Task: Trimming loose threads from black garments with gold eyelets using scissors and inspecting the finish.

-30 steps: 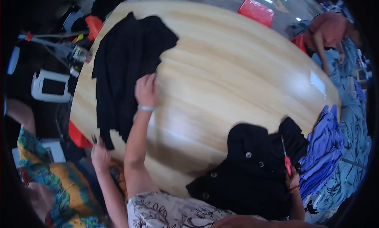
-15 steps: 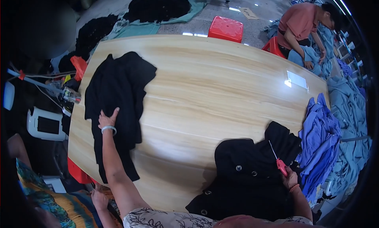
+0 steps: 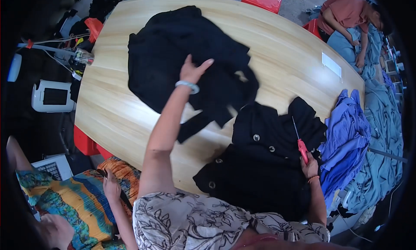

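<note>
My left hand (image 3: pixel 193 73), with a pale bangle at the wrist, lies on a black garment (image 3: pixel 169 46) with its thumb and fingers apart. That garment spreads over the table's middle, slightly blurred, its narrow ends near a second black garment. My right hand (image 3: pixel 309 167) is closed around the red handle of a tool (image 3: pixel 302 148) with a long, thin metal shaft pointing away from me. Beneath that hand is the second black garment (image 3: pixel 260 176), which has several round buttons or eyelets and reaches the table's near edge.
Blue-violet garments (image 3: pixel 344 137) are heaped on the right of the wooden table (image 3: pixel 108 107), beside grey-blue cloth (image 3: pixel 381 133). A person in patterned clothes (image 3: pixel 82 198) is close on my left. Another person (image 3: pixel 346 16) handles cloth at the far right. A red stool (image 3: pixel 261 0) stands beyond the table.
My left hand has moved right and away from me, and the black garment has shifted and spread the same way. My right hand still holds the red-handled tool. The view has tilted downward.
</note>
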Tool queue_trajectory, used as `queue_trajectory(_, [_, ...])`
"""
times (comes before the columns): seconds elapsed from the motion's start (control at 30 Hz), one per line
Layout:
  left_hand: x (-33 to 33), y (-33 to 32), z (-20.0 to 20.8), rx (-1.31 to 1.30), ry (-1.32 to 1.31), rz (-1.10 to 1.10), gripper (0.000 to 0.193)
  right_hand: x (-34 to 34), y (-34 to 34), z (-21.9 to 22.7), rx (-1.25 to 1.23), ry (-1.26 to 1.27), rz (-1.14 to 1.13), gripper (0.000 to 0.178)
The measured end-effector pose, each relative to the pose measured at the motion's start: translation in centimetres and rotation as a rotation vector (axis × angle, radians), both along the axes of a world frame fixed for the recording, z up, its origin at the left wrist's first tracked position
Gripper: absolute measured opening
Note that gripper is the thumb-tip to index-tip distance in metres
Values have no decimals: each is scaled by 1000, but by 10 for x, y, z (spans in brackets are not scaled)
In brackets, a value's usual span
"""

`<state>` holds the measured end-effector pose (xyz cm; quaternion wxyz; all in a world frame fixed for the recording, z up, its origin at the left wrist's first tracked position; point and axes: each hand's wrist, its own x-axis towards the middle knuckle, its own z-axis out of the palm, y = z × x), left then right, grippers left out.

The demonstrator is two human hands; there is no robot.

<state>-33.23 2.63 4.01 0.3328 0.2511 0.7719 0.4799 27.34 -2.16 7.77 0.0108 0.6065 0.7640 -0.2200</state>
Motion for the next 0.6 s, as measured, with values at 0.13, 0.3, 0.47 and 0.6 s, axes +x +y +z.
queue_trajectory(0.13, [76,34,4,328,-534,124,111,-6,0,-8,-41,-33,55,32])
queue_trajectory(0.3, [147,53,18,306,-599,-240,96,0,-6,11,-36,-91,48,37])
queue_trajectory(0.47, [98,13,57,577,971,-384,52,-2,-9,33,-67,-129,-15,32])
queue_trajectory(0.6, [20,22,32,57,1159,-352,95,-12,-6,40,-13,-51,-15,28])
